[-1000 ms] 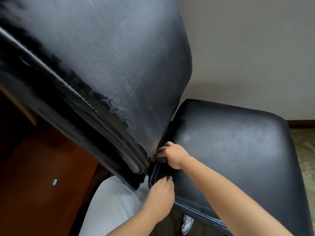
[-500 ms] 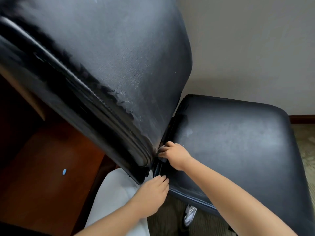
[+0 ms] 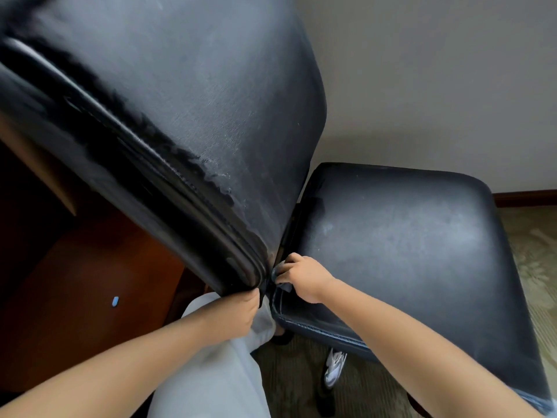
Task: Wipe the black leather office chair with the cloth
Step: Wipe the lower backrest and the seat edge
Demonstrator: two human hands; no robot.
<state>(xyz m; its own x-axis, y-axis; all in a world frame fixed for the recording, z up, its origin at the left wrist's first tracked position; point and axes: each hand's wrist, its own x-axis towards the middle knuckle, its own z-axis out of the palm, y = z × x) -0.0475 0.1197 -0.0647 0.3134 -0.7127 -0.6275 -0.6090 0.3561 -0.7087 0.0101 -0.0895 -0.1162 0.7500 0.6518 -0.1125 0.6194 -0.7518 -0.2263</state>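
Observation:
The black leather office chair fills the view: its worn backrest (image 3: 187,116) leans across the upper left and its seat (image 3: 407,251) lies to the right. My right hand (image 3: 304,277) grips a small dark grey cloth (image 3: 284,286) at the crease where seat and backrest meet, near the seat's rear corner. Most of the cloth is hidden under the fingers. My left hand (image 3: 241,309) touches the lower edge of the backrest, fingertips at the rim; how its fingers lie is hard to tell.
A brown wooden desk surface (image 3: 75,297) with a small blue item (image 3: 115,302) lies at the left. My light grey trouser leg (image 3: 211,372) and a white shoe (image 3: 334,369) are below the seat, on patterned carpet (image 3: 533,254). A pale wall stands behind.
My left hand has moved up from the seat's corner to the backrest's lower edge. My right hand stays at the crease with the cloth. The view has shifted slightly.

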